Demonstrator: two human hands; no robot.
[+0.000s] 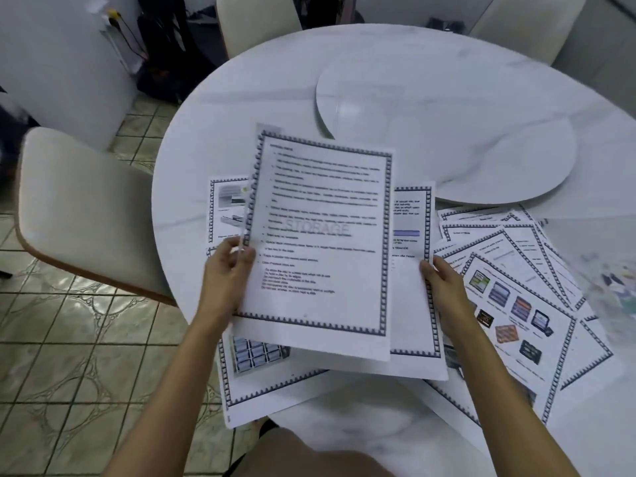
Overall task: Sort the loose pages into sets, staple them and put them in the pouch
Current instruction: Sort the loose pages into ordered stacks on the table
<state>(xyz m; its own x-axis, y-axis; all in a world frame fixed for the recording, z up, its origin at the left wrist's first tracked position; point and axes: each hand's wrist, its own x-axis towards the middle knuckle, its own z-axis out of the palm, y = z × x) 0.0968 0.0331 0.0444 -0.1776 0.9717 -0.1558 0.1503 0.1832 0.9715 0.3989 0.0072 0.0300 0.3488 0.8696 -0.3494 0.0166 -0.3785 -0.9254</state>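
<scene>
Both forearms reach up from the near edge of the round desk (275, 91). The left grip (229, 266), thumb over curled fingers, pinches the left edge of the text page (320, 218), which is held tilted above the desk. The right grip (444, 287) pinches the right edge of a second page (413, 215) just beneath it. Loose pages (516, 297) lie fanned on the desk to the right.
</scene>
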